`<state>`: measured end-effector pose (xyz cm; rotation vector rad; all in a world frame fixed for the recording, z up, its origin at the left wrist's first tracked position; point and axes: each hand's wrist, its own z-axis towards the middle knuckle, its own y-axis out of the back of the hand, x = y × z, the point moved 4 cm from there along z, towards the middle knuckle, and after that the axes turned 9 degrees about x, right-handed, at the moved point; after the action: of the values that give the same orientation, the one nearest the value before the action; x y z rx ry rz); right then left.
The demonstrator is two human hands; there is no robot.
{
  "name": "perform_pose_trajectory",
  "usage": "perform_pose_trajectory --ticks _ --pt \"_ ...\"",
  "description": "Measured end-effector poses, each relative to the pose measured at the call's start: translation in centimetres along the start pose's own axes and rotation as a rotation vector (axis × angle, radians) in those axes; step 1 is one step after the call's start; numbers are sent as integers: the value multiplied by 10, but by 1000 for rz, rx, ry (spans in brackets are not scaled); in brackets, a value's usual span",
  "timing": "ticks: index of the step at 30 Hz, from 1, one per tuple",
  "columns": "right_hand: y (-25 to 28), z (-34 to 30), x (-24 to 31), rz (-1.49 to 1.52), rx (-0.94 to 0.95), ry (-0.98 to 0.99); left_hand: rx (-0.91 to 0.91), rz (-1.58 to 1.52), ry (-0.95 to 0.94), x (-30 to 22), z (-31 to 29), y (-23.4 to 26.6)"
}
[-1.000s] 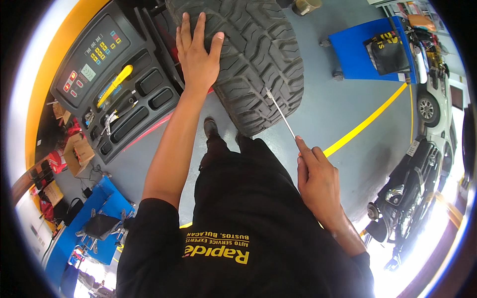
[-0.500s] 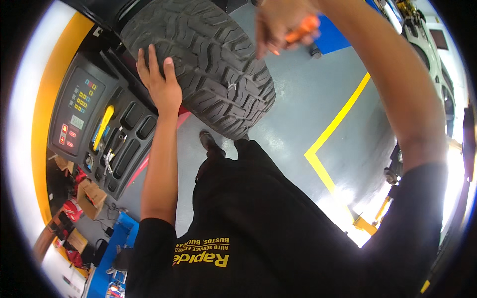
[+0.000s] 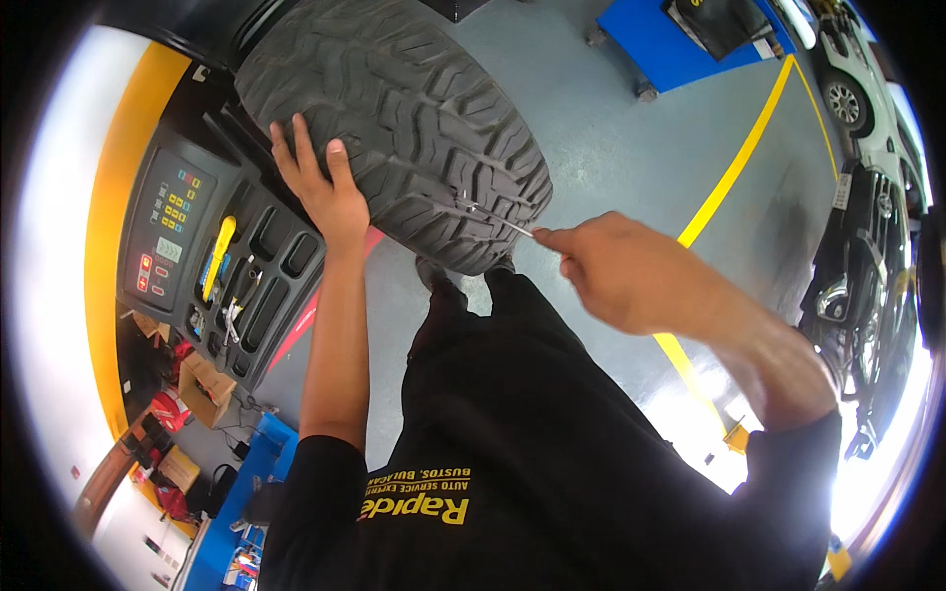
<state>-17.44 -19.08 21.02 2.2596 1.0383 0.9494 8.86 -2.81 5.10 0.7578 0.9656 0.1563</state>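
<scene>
Head view showed the left hand (image 3: 333,202), fingers spread, on the tyre (image 3: 394,118) beside the console (image 3: 187,271); the right hand (image 3: 623,274) gripped a thin metal tool (image 3: 514,228), its tip at the tyre. Working that spot seemed underway; the next move called for steady bracing.

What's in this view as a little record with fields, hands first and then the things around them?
Left hand: fingers spread, resting on the tire
Right hand: closed on a thin metal tool, handle hidden
Tool tip: at the tread; exact contact unclear
Left of tire: control console holding a long yellow item
Right of tire: blue cart, black vehicle
</scene>
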Motion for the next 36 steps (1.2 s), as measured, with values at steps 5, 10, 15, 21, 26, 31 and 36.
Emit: perform_pose_trajectory --ticks 5,10,15,21,26,31,36 --pt "65 68 -50 156 597 -2 -10 -3 -51 -5 -4 -3" --pt "107 167 -32 -1 1027 -129 18 109 -75 -11 -21 8" --pt "-15 168 -62 -662 1456 -397 68 84 -132 -29 -20 -27" --pt "-52 5 -150 361 572 -174 16 173 -115 -28 -51 1" --pt "-95 -84 -156 682 71 -337 26 140 -118 -37 -59 -6" --pt "-105 -75 -103 873 -356 -187 29 74 -89 -43 -67 10" --pt "-80 -51 -59 696 -441 -41 -31 -28 25 -23 -25 53"
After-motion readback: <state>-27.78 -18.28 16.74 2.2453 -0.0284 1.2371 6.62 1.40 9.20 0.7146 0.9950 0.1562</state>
